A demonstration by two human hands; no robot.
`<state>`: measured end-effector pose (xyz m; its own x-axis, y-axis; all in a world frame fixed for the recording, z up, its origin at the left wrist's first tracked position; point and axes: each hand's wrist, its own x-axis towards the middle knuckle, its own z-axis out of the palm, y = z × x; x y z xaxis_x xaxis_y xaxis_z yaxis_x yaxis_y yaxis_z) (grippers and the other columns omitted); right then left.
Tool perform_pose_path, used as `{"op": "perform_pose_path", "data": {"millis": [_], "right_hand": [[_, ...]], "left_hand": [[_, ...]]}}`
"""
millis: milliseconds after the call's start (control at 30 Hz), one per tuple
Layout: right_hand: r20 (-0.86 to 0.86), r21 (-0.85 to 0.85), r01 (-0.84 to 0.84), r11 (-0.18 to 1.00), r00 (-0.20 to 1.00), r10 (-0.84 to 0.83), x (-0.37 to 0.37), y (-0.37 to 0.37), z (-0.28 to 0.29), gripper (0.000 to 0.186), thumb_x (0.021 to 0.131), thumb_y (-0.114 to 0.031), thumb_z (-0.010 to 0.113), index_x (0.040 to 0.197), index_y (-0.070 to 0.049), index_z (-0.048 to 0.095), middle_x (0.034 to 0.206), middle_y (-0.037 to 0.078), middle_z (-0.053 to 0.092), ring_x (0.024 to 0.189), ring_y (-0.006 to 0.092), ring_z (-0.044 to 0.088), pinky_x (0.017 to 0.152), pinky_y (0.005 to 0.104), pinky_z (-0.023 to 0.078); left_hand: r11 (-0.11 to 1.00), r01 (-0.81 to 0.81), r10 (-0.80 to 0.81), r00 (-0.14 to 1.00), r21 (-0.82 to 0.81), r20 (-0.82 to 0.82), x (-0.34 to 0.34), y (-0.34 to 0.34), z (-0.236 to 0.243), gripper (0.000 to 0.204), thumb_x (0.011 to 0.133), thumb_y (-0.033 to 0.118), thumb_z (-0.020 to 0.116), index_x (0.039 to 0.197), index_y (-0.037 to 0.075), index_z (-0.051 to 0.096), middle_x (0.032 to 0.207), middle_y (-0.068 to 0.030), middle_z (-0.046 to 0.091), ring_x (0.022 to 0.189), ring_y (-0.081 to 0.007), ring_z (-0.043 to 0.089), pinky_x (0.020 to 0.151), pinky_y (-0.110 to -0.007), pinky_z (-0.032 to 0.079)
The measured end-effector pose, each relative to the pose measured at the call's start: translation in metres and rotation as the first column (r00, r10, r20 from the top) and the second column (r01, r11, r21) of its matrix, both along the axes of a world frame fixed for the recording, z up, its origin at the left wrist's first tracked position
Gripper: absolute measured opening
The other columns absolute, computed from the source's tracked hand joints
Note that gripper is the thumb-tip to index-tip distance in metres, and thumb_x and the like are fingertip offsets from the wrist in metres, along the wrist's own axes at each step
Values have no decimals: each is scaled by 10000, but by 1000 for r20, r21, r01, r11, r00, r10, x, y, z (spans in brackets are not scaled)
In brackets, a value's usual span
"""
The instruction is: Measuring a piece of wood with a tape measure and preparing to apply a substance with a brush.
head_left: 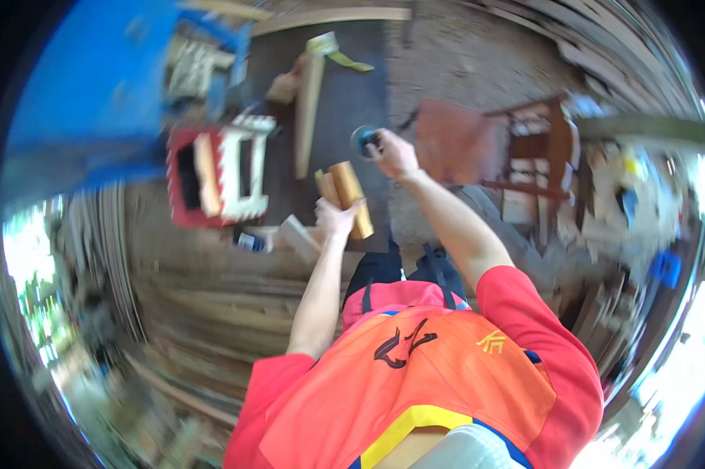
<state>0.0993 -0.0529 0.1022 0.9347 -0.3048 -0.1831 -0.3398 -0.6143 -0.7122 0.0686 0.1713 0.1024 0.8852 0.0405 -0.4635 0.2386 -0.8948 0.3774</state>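
My left hand (pixel 337 218) is closed round a short, yellowish-brown wood block (pixel 348 186) near the front edge of a dark tabletop (pixel 344 102). Next to that block, a second small wood piece (pixel 325 186) lies partly hidden. Farther right, at the table's right edge, the fingers of my right hand (pixel 398 156) grip a small round dark object with a teal tint (pixel 362 140); blur hides its exact kind. A long pale wood strip (pixel 309 117) runs along the tabletop, with a whitish-yellow item (pixel 322 44) and a yellow-green band (pixel 351 62) at its far end.
Left of the table is a red and white piece with toothed edges (pixel 247 176), a wood piece (pixel 208 173) across it. A brown wooden chair (pixel 528 147) stands to the right. A large blue surface (pixel 106 78) fills the upper left. Boards (pixel 204 313) lie at the lower left.
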Motion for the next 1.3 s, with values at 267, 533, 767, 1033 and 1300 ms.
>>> {"op": "perform_pose_path", "data": {"millis": [267, 533, 767, 1033, 1300], "right_hand": [[-72, 262, 640, 723, 760, -646, -296, -98, 40, 428, 900, -308, 766, 1207, -29, 665, 1025, 200, 755, 955, 354, 735, 877, 440, 571], [0, 254, 959, -125, -130, -992, -659, -116, 29, 337, 926, -191, 771, 1191, -10, 667, 997, 110, 747, 942, 175, 707, 884, 321, 557], [-214, 661, 571, -487, -479, -851, -858, -141, 27, 189, 996, -175, 621, 1141, -54, 616, 818, 65, 672, 617, 144, 645, 522, 312, 511], [-144, 959, 154, -238, -455, -879, -942, -280, 56, 230, 1027, -201, 482, 1188, -75, 586, 817, 79, 677, 670, 185, 679, 585, 331, 546], [-222, 970, -30, -243, -529, -819, -1025, -406, 80, 251, 1025, -264, 514, 1218, -134, 606, 1061, 63, 712, 882, 212, 703, 661, 372, 569]], "left_hand": [[945, 165, -133, 982, 281, -131, 7, -5, 4, 1200, 705, 925, 642, 1379, -48, 447, 1188, -281, 682, 829, -375, 763, 802, -459, 618], [930, -19, 14, 1000, 366, 16, 28, -30, 44, 1149, 863, 834, 501, 1517, -84, 278, 1400, -364, 526, 1184, -488, 647, 860, -461, 667], [986, 108, -151, 892, 124, 427, -120, -209, 75, 790, 976, 641, 553, 1426, -3, 464, 1186, -340, 665, 935, -471, 731, 701, -526, 671], [533, 757, -776, 615, -377, 138, -399, -452, 101, 294, 1084, 336, 545, 1204, 69, 556, 913, -93, 699, 605, -173, 690, 382, -307, 516], [355, 847, -921, 245, -396, -302, -546, -657, 57, 301, 1096, 365, 525, 1155, 74, 568, 797, -139, 730, 546, -212, 704, 401, -325, 495]]}}
